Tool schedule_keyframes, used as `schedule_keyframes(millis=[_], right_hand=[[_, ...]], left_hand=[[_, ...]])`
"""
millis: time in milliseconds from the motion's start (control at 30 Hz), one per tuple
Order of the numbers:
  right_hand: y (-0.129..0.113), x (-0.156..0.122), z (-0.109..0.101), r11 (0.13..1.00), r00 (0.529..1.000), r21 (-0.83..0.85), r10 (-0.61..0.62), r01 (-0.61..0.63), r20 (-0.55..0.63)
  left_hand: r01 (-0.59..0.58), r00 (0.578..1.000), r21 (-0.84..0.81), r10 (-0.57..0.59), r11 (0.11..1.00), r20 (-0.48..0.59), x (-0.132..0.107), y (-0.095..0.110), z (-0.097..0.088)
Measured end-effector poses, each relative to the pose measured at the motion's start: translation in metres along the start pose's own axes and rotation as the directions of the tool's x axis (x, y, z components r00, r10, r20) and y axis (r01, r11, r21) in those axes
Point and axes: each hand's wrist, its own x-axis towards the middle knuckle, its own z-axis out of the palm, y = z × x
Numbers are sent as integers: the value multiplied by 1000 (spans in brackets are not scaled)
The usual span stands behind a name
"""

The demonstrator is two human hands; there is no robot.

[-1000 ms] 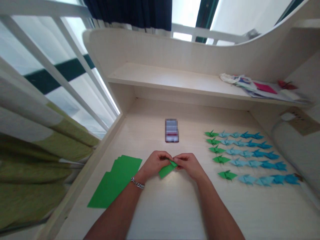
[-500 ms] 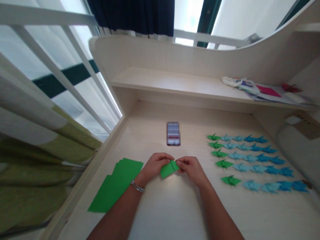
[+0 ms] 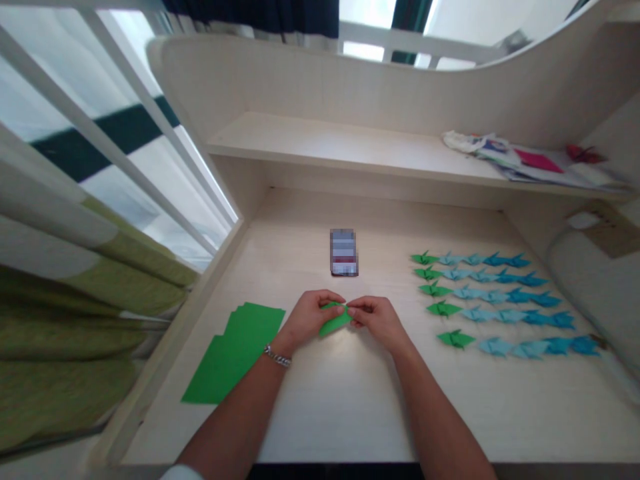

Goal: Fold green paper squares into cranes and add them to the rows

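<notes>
A small folded piece of green paper [image 3: 334, 325] is held between both hands over the middle of the desk. My left hand [image 3: 311, 319] is closed on its left part, thumb on top. From the other side my right hand [image 3: 374, 320] pinches the paper's right end, its fingertips almost meeting the left thumb. Fingers cover much of the upper edge, so its exact folds are hard to make out. Several flat green paper sheets [image 3: 237, 350] lie overlapping left of my left hand. A phone [image 3: 344, 252] with a blurred screen lies just beyond my hands.
Rows of folded paper cranes in green [image 3: 455, 339], light blue [image 3: 495, 346] and darker blue [image 3: 557, 345] stand on the desk [image 3: 340, 420] at right. Papers [image 3: 540, 161] lie on the raised shelf [image 3: 320, 137] behind. A curtain [image 3: 60, 360] hangs at left.
My view has tipped down slightly, so the desk's front edge shows. Both hands still hold the green paper; the left thumb has shifted right over it, closer to the right fingertips.
</notes>
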Motion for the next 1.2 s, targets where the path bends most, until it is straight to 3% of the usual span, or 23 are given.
schedule_keyframes(millis=[367,1200], right_hand=[[9,2,-1,994,999,107,32,-28,-40],[8,2,3,999,998,33,24,-23,-54]], left_hand=[[29,999,7,-29,1000,14,0,0,-1],[36,999,49,-35,998,-14,0,3,-1]])
